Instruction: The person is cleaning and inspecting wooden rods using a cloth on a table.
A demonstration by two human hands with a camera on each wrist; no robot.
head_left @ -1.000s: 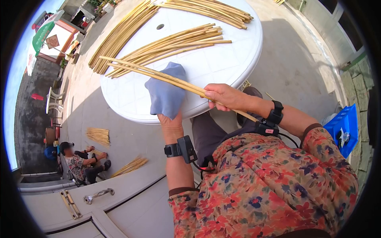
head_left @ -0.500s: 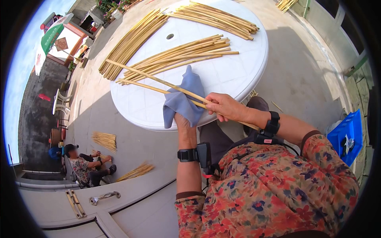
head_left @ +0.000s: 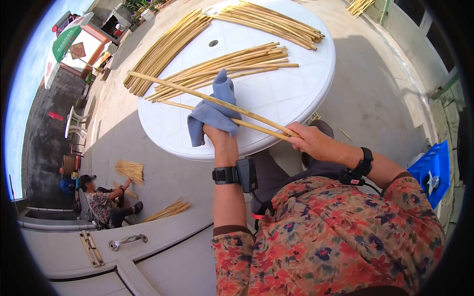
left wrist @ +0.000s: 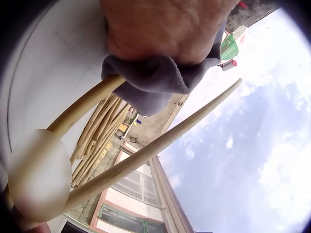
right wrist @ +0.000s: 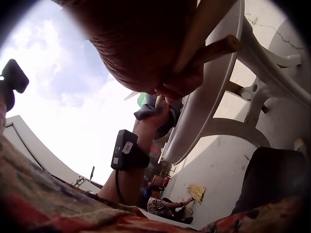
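Observation:
My left hand (head_left: 220,136) holds a blue-grey cloth (head_left: 210,118) folded around the lower of two long tan sticks. In the left wrist view this stick (left wrist: 82,108) runs into the bunched cloth, which hides the left fingers. The upper stick (head_left: 173,88) passes over the cloth in the head view and spreads away from the lower one toward the far left. My right hand (head_left: 316,142) grips both sticks near their close ends, where they come together. A cut stick end (right wrist: 227,44) sticks out beside the right hand in the right wrist view.
A round white table (head_left: 276,101) stands in front, bearing three groups of similar sticks: a left bundle (head_left: 165,56), a back bundle (head_left: 271,22) and a middle pile (head_left: 222,61). Another person (head_left: 101,202) sits at lower left near stick bundles. A blue crate (head_left: 434,172) stands at right.
The two sticks, side by side earlier, now spread apart, with the cloth folded around the lower one. My right hand has moved right with their close ends; the cloth has shifted left since half a second ago.

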